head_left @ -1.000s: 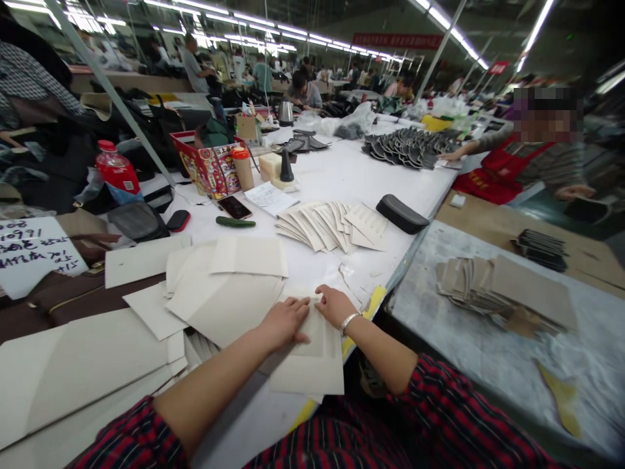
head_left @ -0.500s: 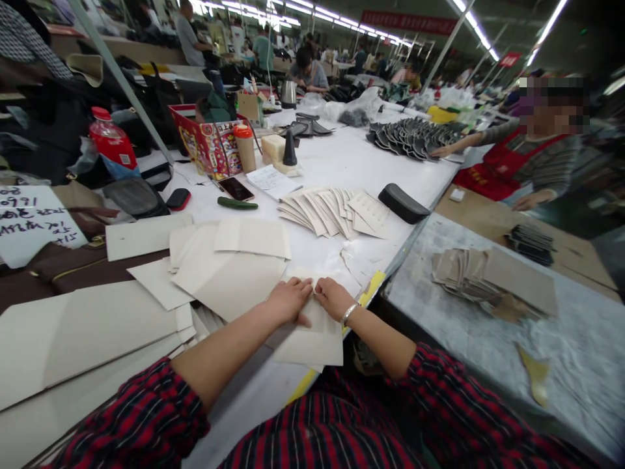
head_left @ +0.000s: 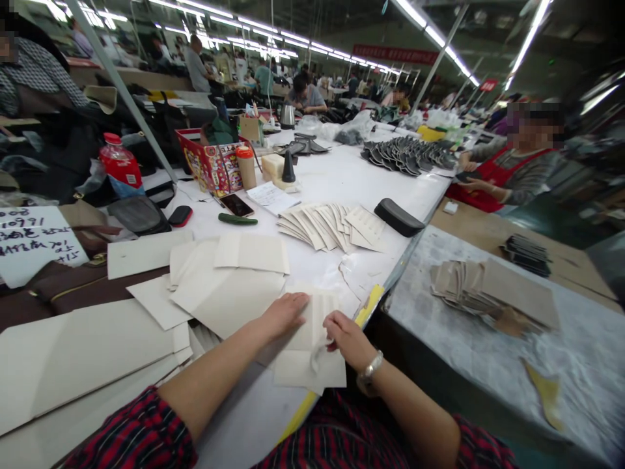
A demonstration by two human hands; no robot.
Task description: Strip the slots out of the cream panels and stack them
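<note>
At the near edge of a white bench point(head_left: 336, 176), we work over a small pale card point(head_left: 303, 335) that lies on a larger pale card point(head_left: 293, 374); our right hand point(head_left: 346, 337) has just drawn back from beside our left hand point(head_left: 283, 318), toward our body, and a thin whitish strip point(head_left: 319, 358) now curls below its fingers; the change leaves the strip partly raised above the cards, apparently peeling away, though blur hides where it is attached.

Our right fingers are bent together, seemingly clamped on the strip's upper end; our left fingers lie stretched out, close to one another and gripping nothing, on the small card's upper left part, which looks to us like a steadying touch; faint raised bands show on the card between our hands.

A silver bracelet point(head_left: 370, 366) rings our right wrist; yellow tape point(head_left: 368, 306) marks the bench edge beside us; beyond our hands, a fan of pale cards point(head_left: 317, 225) spreads next to a dark case point(head_left: 399, 216); big pale sheets point(head_left: 229, 290) overlap at our left, with a cucumber point(head_left: 237, 219) and a phone point(head_left: 237, 204) behind them; across at right, a co-worker in a red apron point(head_left: 495, 172) handles a dark piece point(head_left: 469, 176).
</note>
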